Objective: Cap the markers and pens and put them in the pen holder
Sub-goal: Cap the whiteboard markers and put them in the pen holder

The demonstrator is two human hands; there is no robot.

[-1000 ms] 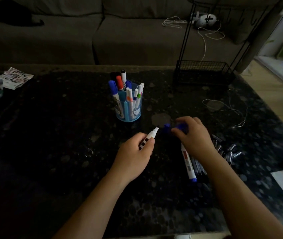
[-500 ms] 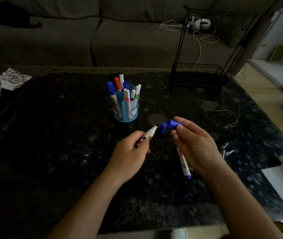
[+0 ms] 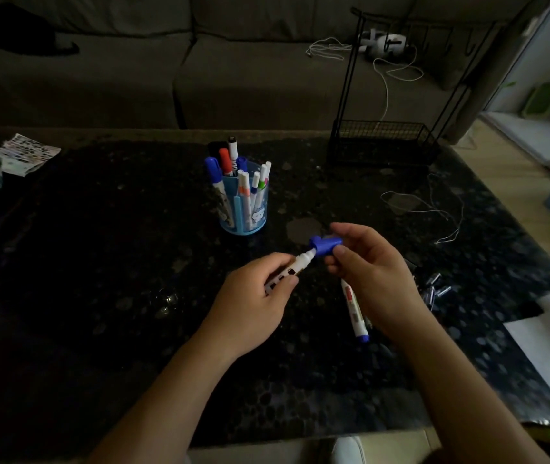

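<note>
Capping a white marker; the cap is just meeting the tip.

The pen holder [image 3: 245, 209] stands upright on the tabletop [image 3: 99, 262] beyond the hands, stocked with markers; the left hand [image 3: 260, 296] has its grip clamped round a white marker [image 3: 300, 262], tip pointing up and right; the blue cap [image 3: 325, 246] is pinched in the grip of the right hand [image 3: 374, 272], its mouth at the tip, though in this dim light I cannot tell whether it is seated; next, I judge, comes a straight push along the barrel, then a drop into the holder; a second marker [image 3: 354, 309] lies under the right hand, dark pens [image 3: 434, 289] just beyond.
</note>
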